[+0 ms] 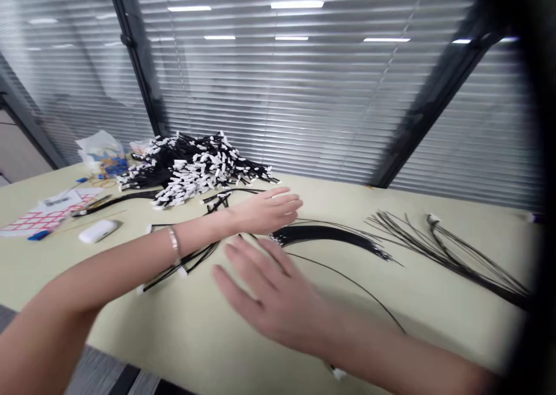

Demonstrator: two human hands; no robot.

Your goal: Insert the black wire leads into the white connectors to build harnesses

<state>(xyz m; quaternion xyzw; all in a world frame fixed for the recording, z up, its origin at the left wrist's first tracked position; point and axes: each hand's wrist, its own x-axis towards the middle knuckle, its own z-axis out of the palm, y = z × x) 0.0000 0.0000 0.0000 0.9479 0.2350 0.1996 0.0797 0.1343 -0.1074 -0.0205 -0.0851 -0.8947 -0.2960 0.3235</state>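
My left hand (267, 209) reaches across the pale green table (434, 291), fingers stretched out flat and together, resting on the left end of a curved bundle of black wires (330, 236). A bracelet (174, 245) sits on that wrist. My right hand (269, 293) is nearer to me, blurred, with fingers spread flat just above the table, holding nothing. A thin single black wire (369, 293) runs under my right forearm. A few black wires with white ends (182, 264) lie under my left wrist.
A big heap of black wires with white connectors (191, 166) lies at the back left. Loose black wires (452, 250) fan out at the right. At the far left are a white case (98, 231), a red grid sheet (41, 216), and a plastic bag (102, 149). Window blinds stand behind.
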